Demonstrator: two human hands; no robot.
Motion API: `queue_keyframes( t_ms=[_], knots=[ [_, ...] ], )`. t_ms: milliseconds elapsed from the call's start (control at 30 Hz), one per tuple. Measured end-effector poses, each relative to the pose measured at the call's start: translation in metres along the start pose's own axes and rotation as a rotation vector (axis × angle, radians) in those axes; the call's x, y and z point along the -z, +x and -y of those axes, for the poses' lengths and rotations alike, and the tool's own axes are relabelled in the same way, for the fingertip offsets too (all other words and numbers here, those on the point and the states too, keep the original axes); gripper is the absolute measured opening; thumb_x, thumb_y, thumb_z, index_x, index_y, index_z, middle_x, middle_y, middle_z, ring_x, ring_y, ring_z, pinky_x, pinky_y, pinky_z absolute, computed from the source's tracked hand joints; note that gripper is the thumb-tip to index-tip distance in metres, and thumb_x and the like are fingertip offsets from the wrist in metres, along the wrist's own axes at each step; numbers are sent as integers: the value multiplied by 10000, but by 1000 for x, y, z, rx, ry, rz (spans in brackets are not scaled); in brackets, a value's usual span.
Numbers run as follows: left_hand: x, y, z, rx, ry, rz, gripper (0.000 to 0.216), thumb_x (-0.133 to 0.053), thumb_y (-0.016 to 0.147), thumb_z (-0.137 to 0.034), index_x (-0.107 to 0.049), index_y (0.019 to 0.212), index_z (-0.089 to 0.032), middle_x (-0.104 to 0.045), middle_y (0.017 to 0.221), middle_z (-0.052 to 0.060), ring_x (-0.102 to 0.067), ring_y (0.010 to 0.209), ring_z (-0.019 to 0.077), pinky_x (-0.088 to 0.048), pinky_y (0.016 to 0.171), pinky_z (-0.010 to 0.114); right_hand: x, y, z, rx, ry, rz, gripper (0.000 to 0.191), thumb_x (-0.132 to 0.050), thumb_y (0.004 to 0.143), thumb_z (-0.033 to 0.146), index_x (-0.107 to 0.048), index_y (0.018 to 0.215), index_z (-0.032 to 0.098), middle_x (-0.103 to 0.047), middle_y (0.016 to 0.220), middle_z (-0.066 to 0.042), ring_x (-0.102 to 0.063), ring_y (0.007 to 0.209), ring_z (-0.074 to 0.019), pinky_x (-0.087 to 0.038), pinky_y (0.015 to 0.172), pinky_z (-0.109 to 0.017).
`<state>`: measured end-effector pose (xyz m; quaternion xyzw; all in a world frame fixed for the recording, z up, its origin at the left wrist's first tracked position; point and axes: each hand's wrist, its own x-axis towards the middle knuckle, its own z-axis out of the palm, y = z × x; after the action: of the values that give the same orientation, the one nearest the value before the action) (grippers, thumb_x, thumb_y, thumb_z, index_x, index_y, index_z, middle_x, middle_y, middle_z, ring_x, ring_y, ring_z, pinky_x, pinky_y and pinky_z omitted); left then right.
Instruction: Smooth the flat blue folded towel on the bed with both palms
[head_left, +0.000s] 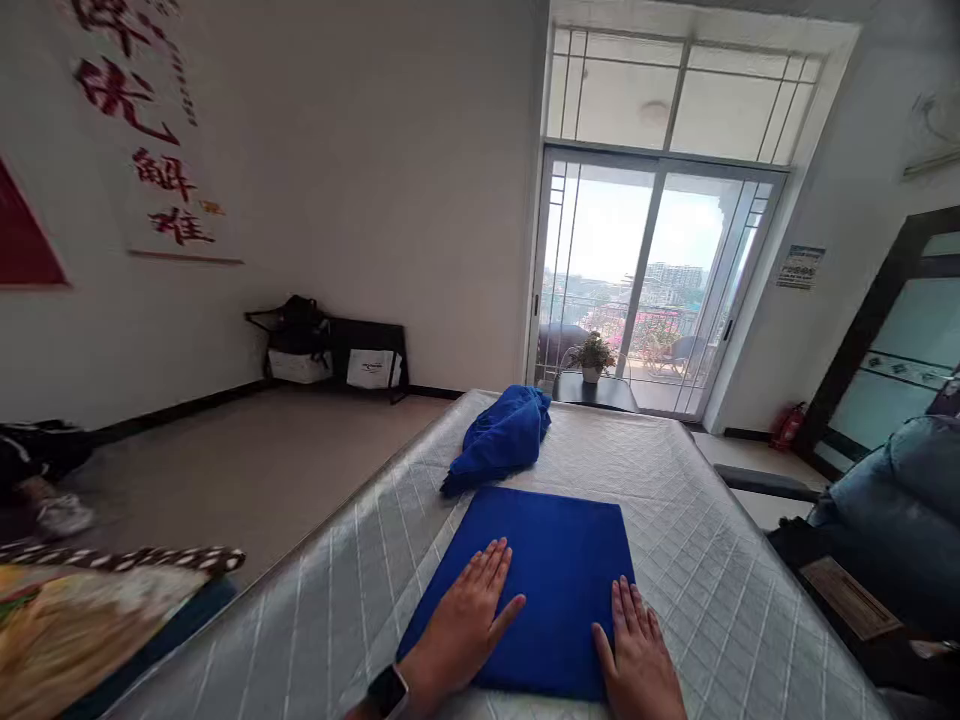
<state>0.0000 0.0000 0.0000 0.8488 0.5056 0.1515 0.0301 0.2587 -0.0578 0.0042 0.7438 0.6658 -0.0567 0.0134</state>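
A flat blue cloth (pixel 559 570), folded into a neat rectangle, lies on the silvery quilted table cover (pixel 360 560). My left hand (pixel 471 605) rests palm down on its left part, fingers stretched out and thumb apart. At its right edge my right hand (pixel 636 645) lies flat, the fingers straight and partly on the cover. Neither hand grips anything. Just beyond the folded cloth sits a crumpled blue cloth (pixel 504 435), heaped loosely near the far left of the table.
A potted plant (pixel 592 352) stands on a small dark table (pixel 596 392) before the glass doors. To the right are a dark puffy jacket (pixel 900 510) and a brown cardboard piece (pixel 850 597). At lower left lies a patterned fabric (pixel 97 620); a person's shoe (pixel 66 516) shows behind it.
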Motion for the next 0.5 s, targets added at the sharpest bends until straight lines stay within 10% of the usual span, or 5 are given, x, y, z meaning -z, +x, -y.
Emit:
queue_keyframes(
  t_ms=[267, 500],
  knots=[
    [-37, 36, -90, -313, -115, 44, 696, -259, 1000, -585, -219, 1553, -164, -242, 1612, 110, -205, 1490, 242, -267, 1211, 427, -6, 3, -5, 37, 18, -17, 666, -172, 970, 447, -189, 1539, 103, -113, 1620, -37, -102, 1499, -206, -122, 1228, -418],
    [-35, 25, -47, -221, -107, 56, 673, -251, 1004, -578, -177, 1557, -202, -240, 1611, 87, -213, 1488, 247, -248, 1215, 450, -3, 2, -4, 19, 13, -6, 703, -177, 971, 515, -161, 1543, 106, -84, 1620, -45, -83, 1499, -200, -115, 1228, -415]
  ],
)
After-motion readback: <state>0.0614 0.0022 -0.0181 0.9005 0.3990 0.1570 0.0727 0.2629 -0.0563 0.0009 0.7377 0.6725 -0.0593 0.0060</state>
